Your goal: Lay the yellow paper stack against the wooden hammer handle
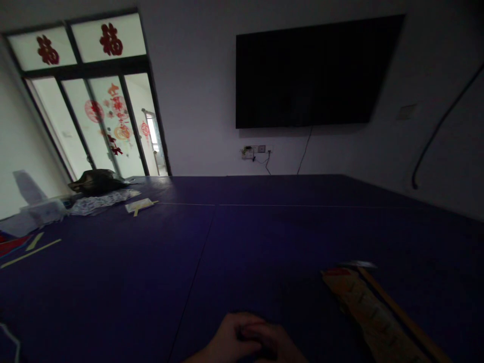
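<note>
My left hand (pixel 229 339) and my right hand (pixel 279 343) are together at the bottom middle, low over the purple table (pixel 242 252). The fingers of both are curled and meet. A dark gap shows between them; whether anything is held there is hidden. To the right of my hands lies a long yellow-orange packet (pixel 365 305) with a red end. Along its right side runs a wooden handle (pixel 401 312), with a curved metal head (pixel 357 263) at its far end, like a hammer.
At the far left are a dark bag (pixel 96 181), a pile of papers (pixel 100 201), a small white packet (pixel 139 204), a clear plastic box (pixel 45 212) and yellow strips (pixel 32 253). A television (pixel 313 75) hangs on the wall above sockets (pixel 257 150). Dim light blurs details.
</note>
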Demonstrator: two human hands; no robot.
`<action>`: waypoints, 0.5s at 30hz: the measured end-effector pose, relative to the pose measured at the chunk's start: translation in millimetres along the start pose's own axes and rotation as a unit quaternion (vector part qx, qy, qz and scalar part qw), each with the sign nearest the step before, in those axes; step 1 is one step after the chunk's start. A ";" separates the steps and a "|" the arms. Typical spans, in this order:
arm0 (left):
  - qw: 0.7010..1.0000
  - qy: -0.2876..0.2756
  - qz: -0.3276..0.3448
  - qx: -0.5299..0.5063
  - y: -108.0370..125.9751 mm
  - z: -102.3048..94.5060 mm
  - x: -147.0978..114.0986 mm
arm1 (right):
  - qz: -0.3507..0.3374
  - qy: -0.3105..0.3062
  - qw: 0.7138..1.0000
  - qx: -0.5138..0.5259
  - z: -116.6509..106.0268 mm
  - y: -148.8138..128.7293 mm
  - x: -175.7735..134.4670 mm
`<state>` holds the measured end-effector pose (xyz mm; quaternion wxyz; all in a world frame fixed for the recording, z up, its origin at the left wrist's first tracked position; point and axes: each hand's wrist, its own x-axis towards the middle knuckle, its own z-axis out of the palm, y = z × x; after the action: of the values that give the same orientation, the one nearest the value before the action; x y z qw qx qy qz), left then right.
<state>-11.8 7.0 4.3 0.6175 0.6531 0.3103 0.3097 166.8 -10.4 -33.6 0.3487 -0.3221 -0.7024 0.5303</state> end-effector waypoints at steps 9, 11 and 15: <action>1.000 -0.013 0.009 0.000 0.5 0.9 1.6 | -0.008 0.007 1.000 0.001 2.7 -9.6 2.7; 1.000 -0.004 0.004 -0.006 0.6 0.7 1.6 | -0.016 0.004 1.000 0.007 2.6 -10.6 3.0; 1.000 0.002 -0.006 -0.005 2.5 0.5 0.3 | -0.002 0.014 1.000 -0.011 1.1 -6.2 1.3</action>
<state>-11.1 6.8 6.8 0.6221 0.6472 0.3139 0.3092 164.7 -11.3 -27.6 0.3559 -0.3315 -0.7043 0.5171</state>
